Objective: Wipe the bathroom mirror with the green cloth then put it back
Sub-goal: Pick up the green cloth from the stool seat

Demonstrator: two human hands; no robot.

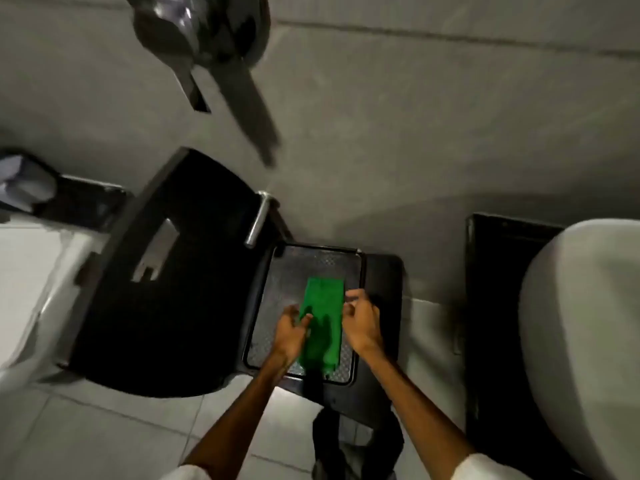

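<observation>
The green cloth (322, 320), folded into a long rectangle, lies on a dark perforated tray (284, 268) below me. My left hand (290, 329) rests at the cloth's left edge, its fingers apart and touching the fabric. At the cloth's right edge is my right hand (360, 318), fingers loosely curled, the fingertips at the rim of the cloth. Whether either hand pinches the cloth is unclear. No mirror is in view.
A black toilet seat lid (166, 271) with a chrome handle (258, 220) stands left of the tray. A white basin or bowl (581, 341) is at the right, a chrome fitting (194, 46) on the grey wall above. Pale floor tiles lie below.
</observation>
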